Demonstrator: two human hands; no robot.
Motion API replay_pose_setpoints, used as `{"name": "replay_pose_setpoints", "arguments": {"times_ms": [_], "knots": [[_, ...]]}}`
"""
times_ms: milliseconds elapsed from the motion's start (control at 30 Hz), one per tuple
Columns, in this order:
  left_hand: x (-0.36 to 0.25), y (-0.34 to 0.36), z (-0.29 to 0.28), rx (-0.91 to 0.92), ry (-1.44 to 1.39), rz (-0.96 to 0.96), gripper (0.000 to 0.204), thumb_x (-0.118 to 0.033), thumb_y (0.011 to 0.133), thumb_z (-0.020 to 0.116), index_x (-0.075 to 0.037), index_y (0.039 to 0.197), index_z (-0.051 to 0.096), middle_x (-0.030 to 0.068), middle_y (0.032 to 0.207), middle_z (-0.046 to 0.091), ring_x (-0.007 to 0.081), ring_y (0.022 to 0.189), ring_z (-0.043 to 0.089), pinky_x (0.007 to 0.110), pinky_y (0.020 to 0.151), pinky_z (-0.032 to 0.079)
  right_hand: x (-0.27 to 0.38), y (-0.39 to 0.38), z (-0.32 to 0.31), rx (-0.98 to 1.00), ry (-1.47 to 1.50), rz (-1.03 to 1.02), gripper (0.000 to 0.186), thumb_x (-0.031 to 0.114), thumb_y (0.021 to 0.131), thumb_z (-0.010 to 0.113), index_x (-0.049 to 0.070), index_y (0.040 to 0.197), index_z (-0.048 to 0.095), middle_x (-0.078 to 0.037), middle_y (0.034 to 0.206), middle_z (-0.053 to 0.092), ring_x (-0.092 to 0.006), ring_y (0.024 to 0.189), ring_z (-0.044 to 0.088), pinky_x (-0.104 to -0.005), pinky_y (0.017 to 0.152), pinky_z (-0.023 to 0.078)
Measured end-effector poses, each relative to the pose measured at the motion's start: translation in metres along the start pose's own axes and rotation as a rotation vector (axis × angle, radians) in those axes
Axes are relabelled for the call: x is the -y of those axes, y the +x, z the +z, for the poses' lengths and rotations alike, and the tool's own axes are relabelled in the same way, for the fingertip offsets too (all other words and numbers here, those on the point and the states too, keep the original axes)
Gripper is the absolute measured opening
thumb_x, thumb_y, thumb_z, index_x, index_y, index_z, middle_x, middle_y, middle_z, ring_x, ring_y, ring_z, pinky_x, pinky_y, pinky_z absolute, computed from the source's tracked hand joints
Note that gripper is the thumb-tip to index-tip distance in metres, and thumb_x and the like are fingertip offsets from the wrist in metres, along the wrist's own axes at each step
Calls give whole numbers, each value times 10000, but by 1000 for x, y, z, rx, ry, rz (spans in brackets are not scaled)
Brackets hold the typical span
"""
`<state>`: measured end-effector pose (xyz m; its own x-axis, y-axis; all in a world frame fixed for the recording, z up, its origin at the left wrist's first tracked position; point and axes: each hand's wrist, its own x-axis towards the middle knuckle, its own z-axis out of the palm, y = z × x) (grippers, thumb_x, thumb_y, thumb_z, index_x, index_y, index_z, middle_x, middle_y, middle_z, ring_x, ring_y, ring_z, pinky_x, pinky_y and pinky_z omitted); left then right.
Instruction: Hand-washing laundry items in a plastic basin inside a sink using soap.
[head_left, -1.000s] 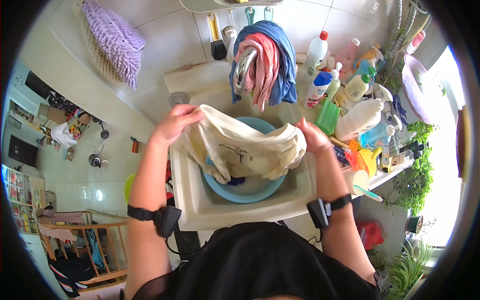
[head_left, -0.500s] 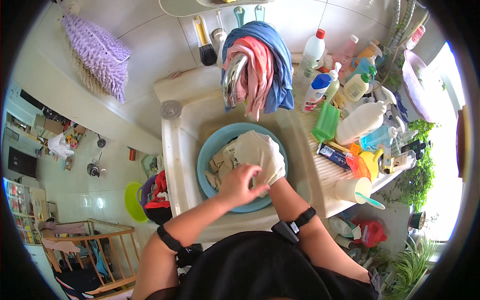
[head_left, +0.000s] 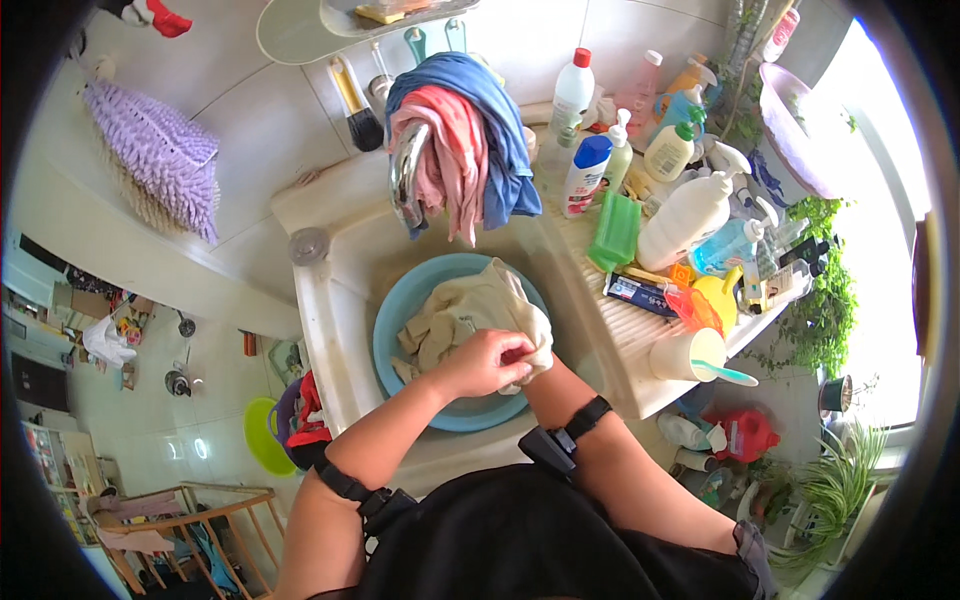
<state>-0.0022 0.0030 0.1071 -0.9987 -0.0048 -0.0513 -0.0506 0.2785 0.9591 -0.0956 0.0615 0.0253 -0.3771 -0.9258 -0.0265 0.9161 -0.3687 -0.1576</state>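
Observation:
A cream cloth garment (head_left: 468, 312) lies bunched in a light blue basin (head_left: 388, 350), which stands in the sink. My right forearm (head_left: 560, 392) reaches up into the garment; the cloth covers my right hand, so its fingers are hidden. My left hand (head_left: 478, 364) is closed at the garment's near edge beside the right wrist, with the fingertips curled on the cloth. Dark bands with small black boxes are strapped round both forearms.
Blue and pink wet cloths (head_left: 460, 130) hang over the metal faucet (head_left: 408, 180) above the basin. Bottles, a green soap box (head_left: 614, 232) and a white cup (head_left: 685, 355) crowd the ribbed ledge (head_left: 570, 245) at right. A lime green basin (head_left: 264, 440) is on the floor at left.
My left fingers, spread apart before, are now curled in at the garment's edge. The cloth round my right hand has changed shape. The whole view has shifted and tilted slightly.

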Motion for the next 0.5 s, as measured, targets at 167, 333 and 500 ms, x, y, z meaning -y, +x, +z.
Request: {"name": "replay_pose_setpoints", "arguments": {"times_ms": [167,333,500], "knots": [[6,64,-8,-8,376,33,211,-204,786,573,-15,876,602,135,743,618,236,670,603,325,631,461,11,-29,15,-59,-1325,-216,416,259,867,387,69,1236,363,-108,1231,415,-239,1137,392,-348,964,314],[-40,171,37,-235,587,-89,578,-291,712,647,20,1142,419,213,972,559,337,879,559,390,756,458,13,-50,-9,-135,-1418,-127,420,273,872,383,105,1257,366,-83,1295,383,-210,1189,359,-313,985,292],[-29,216,66,-174,666,-267,1000,-344,608,731,49,1305,130,250,1179,403,326,1098,441,353,913,393,6,-54,-17,-20,-1096,-179,443,300,876,381,99,1269,349,-103,1300,366,-237,1196,344,-325,999,269]]}}
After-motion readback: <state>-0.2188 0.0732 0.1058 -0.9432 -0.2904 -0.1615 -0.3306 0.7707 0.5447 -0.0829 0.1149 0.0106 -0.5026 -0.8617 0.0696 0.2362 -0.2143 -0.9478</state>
